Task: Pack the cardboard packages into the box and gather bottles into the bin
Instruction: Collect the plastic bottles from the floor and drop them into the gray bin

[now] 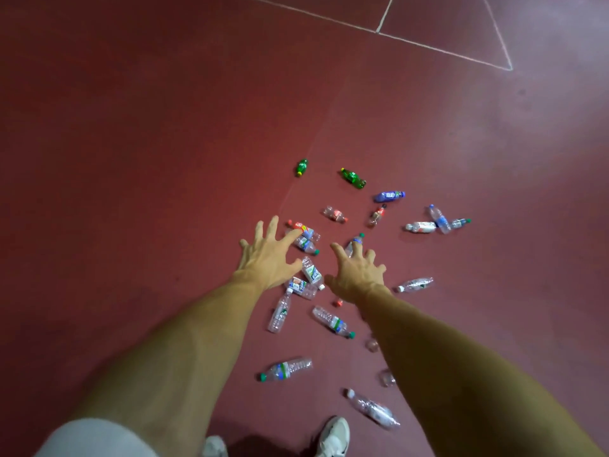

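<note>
Several empty plastic bottles lie scattered on the red floor [131, 159]. Two green bottles [353, 178] lie farthest away, a blue one [389, 195] just right of them. Clear bottles lie nearer, one with a green cap [286, 369] and another [333, 322] between my arms. My left hand [268, 255] hangs above the pile with fingers spread, holding nothing. Beside it, my right hand [357, 270] is spread the same way, over a clear bottle [353, 244]. No box, bin or cardboard package is in view.
White painted lines [428, 44] cross the floor at the top right. My white shoes [333, 438] stand at the bottom edge, close to a crushed clear bottle [374, 409]. More bottles [440, 219] cluster at the right.
</note>
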{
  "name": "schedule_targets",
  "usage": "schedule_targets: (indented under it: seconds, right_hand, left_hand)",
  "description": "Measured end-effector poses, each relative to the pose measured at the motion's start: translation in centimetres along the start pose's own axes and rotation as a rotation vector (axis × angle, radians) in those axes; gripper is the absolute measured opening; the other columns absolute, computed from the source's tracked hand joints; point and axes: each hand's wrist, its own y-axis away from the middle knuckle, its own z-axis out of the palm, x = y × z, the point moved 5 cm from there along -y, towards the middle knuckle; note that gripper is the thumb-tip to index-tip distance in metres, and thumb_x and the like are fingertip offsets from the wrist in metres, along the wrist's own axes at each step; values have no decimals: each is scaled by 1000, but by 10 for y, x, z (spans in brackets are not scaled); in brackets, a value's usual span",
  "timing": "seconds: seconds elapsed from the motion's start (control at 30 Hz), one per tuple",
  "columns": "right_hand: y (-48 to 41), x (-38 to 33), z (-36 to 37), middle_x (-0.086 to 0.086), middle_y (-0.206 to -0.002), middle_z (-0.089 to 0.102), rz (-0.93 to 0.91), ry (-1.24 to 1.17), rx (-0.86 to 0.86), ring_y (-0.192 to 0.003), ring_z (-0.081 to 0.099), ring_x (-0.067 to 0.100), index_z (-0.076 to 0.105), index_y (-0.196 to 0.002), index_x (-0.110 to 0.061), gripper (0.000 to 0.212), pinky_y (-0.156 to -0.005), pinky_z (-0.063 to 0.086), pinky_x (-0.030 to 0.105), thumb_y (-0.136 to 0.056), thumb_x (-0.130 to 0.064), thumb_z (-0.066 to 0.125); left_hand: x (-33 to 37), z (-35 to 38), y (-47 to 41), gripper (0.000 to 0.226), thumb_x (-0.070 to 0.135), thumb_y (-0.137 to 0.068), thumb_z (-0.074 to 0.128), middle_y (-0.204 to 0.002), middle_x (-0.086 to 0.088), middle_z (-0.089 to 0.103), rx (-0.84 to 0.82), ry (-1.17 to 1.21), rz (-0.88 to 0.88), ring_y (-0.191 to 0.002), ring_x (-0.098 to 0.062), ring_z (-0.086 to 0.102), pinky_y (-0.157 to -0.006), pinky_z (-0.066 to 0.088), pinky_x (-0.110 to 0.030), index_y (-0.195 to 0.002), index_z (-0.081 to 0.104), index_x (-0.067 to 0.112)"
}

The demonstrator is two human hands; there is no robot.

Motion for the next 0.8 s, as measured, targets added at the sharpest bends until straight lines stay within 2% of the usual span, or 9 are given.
schedule_targets:
  seconds: [0.17,0.43,0.67,0.8]
  right_hand:
    - [-59,11,46,11,-151,24,-16,-23,33,-134,29,41,20,-153,-38,70,-102,38,58,-92,-59,49]
    - [-134,22,206,9,-154,21,-48,33,-27,-137,26,38,17,-153,-41,73,-103,35,55,-92,-50,56]
    - [-220,38,392,8,-154,20,-49,-33,-45,-135,27,39,16,-153,-41,79,-102,36,58,-88,-49,61]
    - [-251,55,517,9,-161,11,-55,-30,-97,-141,19,41,13,-155,-41,81,-106,33,59,-89,-55,59]
  left_hand:
    - [-16,66,-46,69,50,-91,53,-166,-7,-5,9,19,-43,-151,-37,-2,-114,20,-66,-152,21,46]
    - [-61,243,-93,73,52,-89,55,-166,-5,-8,-74,66,-97,-151,-36,-5,-114,18,-67,-152,19,49]
    - [-109,424,-146,77,64,-83,58,-166,-2,-6,-124,35,-47,-152,-31,-5,-115,15,-64,-149,21,53]
    - [-132,545,-170,79,66,-82,58,-166,0,-10,-171,8,-20,-152,-29,-8,-117,12,-64,-150,20,54]
